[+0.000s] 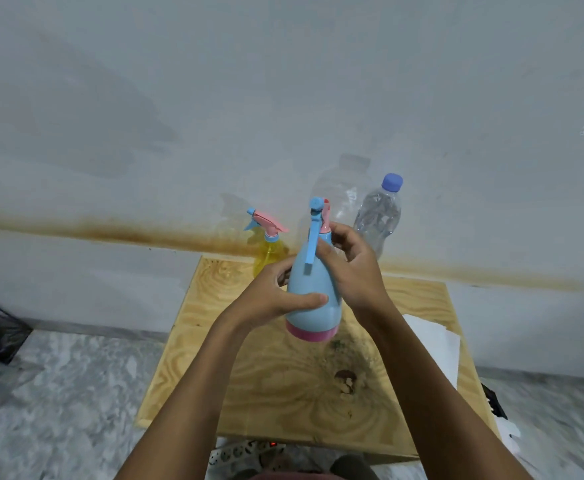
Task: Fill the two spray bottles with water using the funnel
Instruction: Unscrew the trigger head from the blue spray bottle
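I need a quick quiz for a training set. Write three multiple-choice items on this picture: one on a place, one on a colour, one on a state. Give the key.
1. Where is the yellow spray bottle?
A. At the far edge of the table, near the wall
B. On the floor
C. In a hand

2. What colour is the cap of the water bottle?
A. Red
B. Blue
C. Green

3. What state is the blue spray bottle in?
A. Lying untouched on the table
B. Standing with a funnel in its neck
C. Held in both hands, spray head on

Key:
1 A: it stands on the wood by the wall, behind the held bottle.
2 B: the cap on the clear bottle is blue.
3 C: the left hand grips its body and the right hand its neck.
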Action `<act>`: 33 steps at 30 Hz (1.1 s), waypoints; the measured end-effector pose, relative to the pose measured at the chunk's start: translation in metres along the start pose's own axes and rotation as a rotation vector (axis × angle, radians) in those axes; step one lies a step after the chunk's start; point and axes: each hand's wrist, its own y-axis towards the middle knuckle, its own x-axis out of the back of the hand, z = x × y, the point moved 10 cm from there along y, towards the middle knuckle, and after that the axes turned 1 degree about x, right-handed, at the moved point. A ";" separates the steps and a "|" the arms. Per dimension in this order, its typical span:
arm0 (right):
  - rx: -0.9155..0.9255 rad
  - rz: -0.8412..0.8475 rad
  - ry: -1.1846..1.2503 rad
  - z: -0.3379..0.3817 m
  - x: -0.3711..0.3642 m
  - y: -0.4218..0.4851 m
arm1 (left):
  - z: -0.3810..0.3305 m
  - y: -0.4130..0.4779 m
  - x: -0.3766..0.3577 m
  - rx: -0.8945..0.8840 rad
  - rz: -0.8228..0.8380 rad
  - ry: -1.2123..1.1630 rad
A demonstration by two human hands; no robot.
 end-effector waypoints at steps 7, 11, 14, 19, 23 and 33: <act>-0.009 -0.084 0.062 -0.006 0.004 0.001 | 0.000 0.006 -0.002 -0.004 -0.025 -0.007; -0.042 -0.146 0.079 -0.016 0.004 0.002 | 0.002 0.008 -0.003 -0.005 -0.041 -0.013; -0.038 -0.203 0.005 -0.014 0.007 0.003 | 0.005 0.009 -0.003 -0.001 -0.055 -0.028; -0.004 -0.200 -0.006 -0.008 0.006 0.001 | 0.008 0.012 -0.002 -0.013 -0.098 -0.041; 0.004 -0.219 -0.058 -0.009 0.005 0.000 | 0.004 0.011 -0.004 -0.040 -0.128 -0.042; 0.119 -0.282 -0.289 -0.006 0.014 -0.011 | 0.019 0.007 -0.006 -0.051 -0.200 -0.030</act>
